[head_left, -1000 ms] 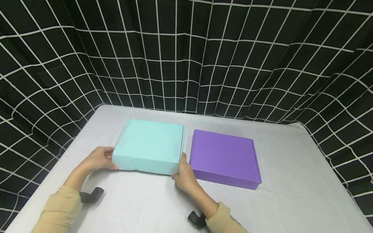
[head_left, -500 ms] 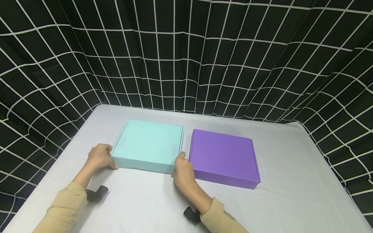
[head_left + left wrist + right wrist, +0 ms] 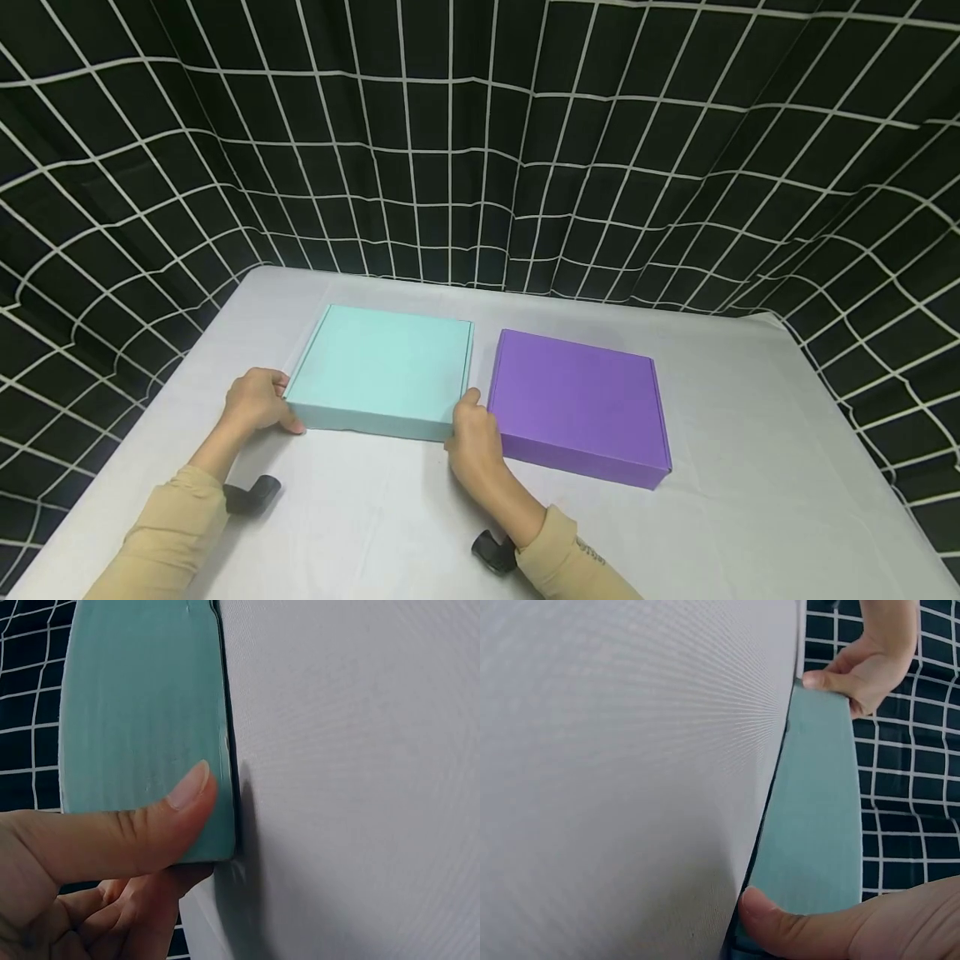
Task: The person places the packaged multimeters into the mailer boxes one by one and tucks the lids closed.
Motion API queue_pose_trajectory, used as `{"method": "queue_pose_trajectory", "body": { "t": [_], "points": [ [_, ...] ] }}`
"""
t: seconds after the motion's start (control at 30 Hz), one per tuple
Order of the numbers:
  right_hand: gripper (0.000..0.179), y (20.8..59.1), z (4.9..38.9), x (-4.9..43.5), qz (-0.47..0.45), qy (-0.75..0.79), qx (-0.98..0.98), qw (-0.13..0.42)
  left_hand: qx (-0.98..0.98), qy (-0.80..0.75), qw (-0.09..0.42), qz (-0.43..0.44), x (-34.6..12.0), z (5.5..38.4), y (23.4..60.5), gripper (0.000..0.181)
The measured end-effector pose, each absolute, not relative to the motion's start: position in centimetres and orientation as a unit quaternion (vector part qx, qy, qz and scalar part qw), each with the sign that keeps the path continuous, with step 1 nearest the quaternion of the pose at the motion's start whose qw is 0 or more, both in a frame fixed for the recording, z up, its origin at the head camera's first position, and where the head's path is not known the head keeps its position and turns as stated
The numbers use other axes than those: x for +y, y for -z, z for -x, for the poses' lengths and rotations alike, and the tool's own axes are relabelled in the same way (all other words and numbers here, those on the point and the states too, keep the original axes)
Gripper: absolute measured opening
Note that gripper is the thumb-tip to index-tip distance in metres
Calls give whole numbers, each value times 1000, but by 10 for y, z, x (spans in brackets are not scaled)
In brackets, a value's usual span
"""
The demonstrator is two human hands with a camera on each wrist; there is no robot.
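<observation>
A light teal cardboard box lies flat with its lid shut on the left half of the table. My left hand grips its near left corner. In the left wrist view the thumb presses on the front face, while the other fingers go round the side, partly hidden. My right hand holds the near right corner. Its thumb lies against the front face in the right wrist view; most of its other fingers are out of sight. Right of that hand lies a closed purple box.
A narrow gap of white tablecloth separates the two boxes. A black curtain with white grid lines surrounds the table at the back and sides. Dark wrist-worn devices show below both forearms.
The teal box has come down slightly, and its front face now looks shorter. Both hands moved with it and kept their grip. The purple box stays in place.
</observation>
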State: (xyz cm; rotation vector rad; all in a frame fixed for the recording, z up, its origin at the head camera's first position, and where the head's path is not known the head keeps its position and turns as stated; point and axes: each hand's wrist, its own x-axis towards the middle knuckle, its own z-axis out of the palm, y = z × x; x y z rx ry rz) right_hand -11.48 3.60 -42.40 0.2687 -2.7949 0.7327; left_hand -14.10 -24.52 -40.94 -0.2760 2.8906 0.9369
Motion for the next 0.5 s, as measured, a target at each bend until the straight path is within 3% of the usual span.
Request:
{"method": "queue_pose_trajectory", "body": {
  "t": [0.23, 0.33, 0.5],
  "points": [
    [47, 424, 111, 38, -121, -262, -950, 116, 947, -305, 58, 77, -248, 140, 410, 75],
    [48, 414, 107, 45, -138, -284, -947, 60, 945, -311, 77, 63, -252, 140, 411, 76],
    [53, 389, 105, 72, -137, -359, -920, -80, 932, -337, 129, 20, -260, 139, 410, 79]
  ]
}}
